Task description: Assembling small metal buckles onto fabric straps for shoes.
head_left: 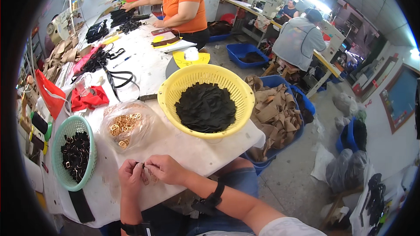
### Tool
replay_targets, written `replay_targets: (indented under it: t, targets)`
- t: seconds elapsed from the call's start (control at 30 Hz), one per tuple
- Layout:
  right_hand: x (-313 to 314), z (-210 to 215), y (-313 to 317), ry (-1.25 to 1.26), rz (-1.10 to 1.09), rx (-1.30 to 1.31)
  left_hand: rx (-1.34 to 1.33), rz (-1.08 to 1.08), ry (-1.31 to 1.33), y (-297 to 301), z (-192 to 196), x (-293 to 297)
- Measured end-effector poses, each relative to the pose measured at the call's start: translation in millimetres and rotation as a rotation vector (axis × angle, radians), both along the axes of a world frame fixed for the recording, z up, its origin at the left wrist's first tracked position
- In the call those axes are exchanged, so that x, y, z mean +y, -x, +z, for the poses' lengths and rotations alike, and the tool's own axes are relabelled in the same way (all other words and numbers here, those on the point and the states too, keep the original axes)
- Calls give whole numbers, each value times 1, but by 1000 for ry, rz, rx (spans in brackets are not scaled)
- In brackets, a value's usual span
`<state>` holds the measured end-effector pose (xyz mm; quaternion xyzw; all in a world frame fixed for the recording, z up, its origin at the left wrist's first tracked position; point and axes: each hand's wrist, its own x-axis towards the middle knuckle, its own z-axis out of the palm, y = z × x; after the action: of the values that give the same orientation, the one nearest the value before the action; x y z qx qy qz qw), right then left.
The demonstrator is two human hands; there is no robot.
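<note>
My left hand (131,177) and my right hand (165,169) meet over the near edge of the white table, fingers pinched together. Between the fingertips shows a small dark strip (142,164), mostly covered by them. A clear plastic bag (153,124) of gold-coloured buckles (127,124) lies just beyond my hands. To the left, a pale green basket (92,150) holds black pieces fitted with buckles (75,155). Farther out and to the right, a yellow basket (170,88) contains a heap of black fabric pieces (205,107).
A black flat strip (82,206) lies by the green basket. Red cloth (89,99) and black straps (120,81) are farther back. Right of the table, a blue tub (299,137) holds brown pieces. A person in orange (188,6) works across the table; others sit at sewing machines.
</note>
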<state>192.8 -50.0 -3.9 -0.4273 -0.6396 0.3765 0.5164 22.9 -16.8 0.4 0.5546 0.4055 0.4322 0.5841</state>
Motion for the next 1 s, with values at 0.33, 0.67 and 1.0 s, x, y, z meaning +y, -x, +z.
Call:
replay_targets:
  t: [0.33, 0.67, 1.0]
  targets:
    - [2, -1, 1, 5, -35, -84, -4, -12, -44, 1, 1, -1]
    - [2, -8, 3, -115, -58, -94, -46, -42, 8, 4, -3, 0]
    - [1, -1, 3, -106, -202, -158, 109, -27, -58, -1, 12, -2]
